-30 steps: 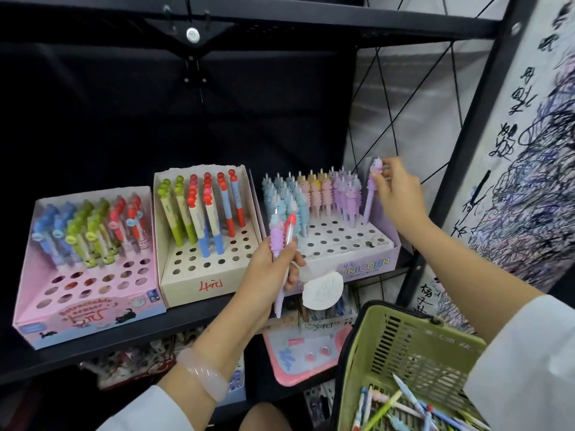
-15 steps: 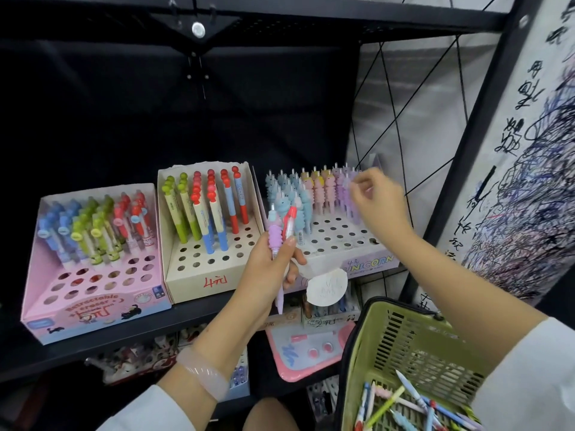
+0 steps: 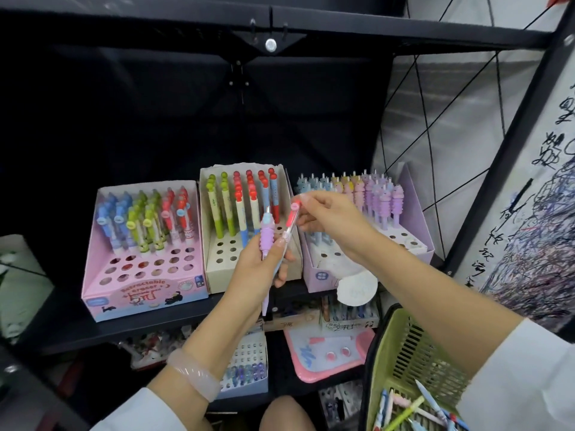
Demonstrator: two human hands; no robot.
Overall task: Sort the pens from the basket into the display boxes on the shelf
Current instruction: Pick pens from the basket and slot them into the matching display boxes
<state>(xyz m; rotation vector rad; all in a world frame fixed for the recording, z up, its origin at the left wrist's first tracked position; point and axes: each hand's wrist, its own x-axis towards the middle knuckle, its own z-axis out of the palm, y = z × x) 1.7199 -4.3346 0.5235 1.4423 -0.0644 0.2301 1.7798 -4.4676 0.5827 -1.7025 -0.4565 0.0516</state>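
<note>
While my left hand (image 3: 261, 269) grips two pens upright in the middle of the frame, a purple unicorn pen (image 3: 267, 241) and a red-capped pen (image 3: 291, 223), my right hand (image 3: 329, 219) reaches across and pinches the red cap between thumb and forefinger, so I judge I am drawing that one out of the bunch to place it. I hold the pair upright because the display boxes take pens tip down into their holes, and keeping them fanned lets me pick out one without loosening my hold on the other. Three boxes stand side by side on the black shelf (image 3: 93, 325): a pink box (image 3: 143, 293) at left centre with blue, green and red pens, a cream box (image 3: 249, 259) in the middle with green, red and blue ones, and a lilac box (image 3: 413, 241) at right centre with pastel unicorn pens, each filled along the back rows and showing open holes nearer the front. By its colour the red-capped pen seems to belong in the pink or the cream box; I cannot tell which. The purple pen matches the lilac box. At lower right the green basket (image 3: 401, 353) holds a heap of loose pens (image 3: 413, 412), so a fair share of the sorting is left.
</note>
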